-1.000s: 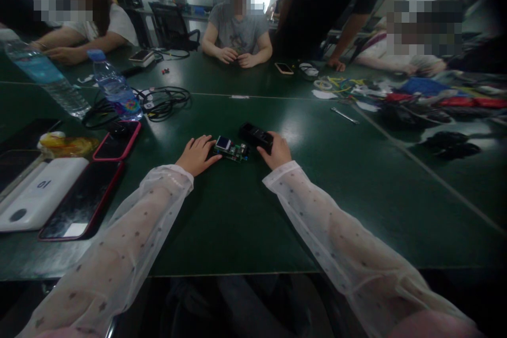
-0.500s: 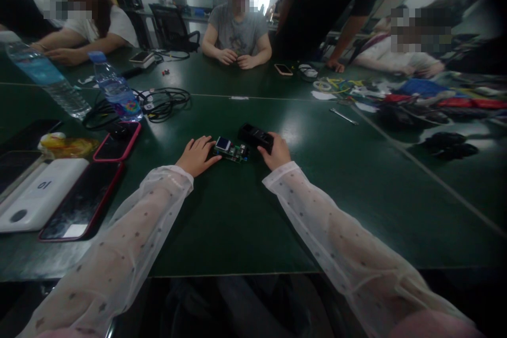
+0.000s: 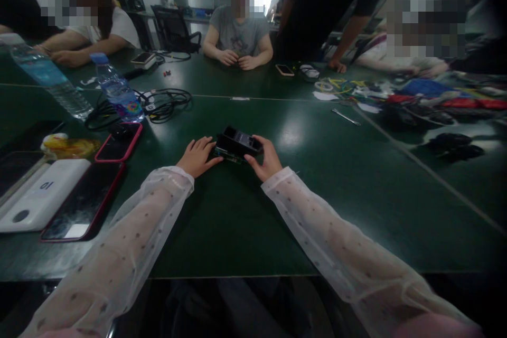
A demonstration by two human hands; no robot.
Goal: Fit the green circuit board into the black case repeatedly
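My right hand (image 3: 269, 158) grips the right end of a black plastic casing (image 3: 240, 141) between thumb and fingers. The casing sits over a small circuit board (image 3: 229, 156), hiding most of it, its screen included; only the board's near edge shows. Whether the two are pressed together I cannot tell. My left hand (image 3: 197, 156) lies on the table with its fingers spread, its thumb and index finger at the left end of the board.
On the left of the green table (image 3: 222, 222) are a pink-edged phone (image 3: 119, 142), a white power bank (image 3: 46, 190), a dark phone (image 3: 83, 203), bottles (image 3: 116, 90) and black cables (image 3: 168, 103). A wrench (image 3: 345, 116) and tangled wires (image 3: 348, 87) lie right. People sit opposite.
My right hand has brought the black casing left and slightly down, from behind the circuit board to over it, covering its screen. My left hand has stayed in place.
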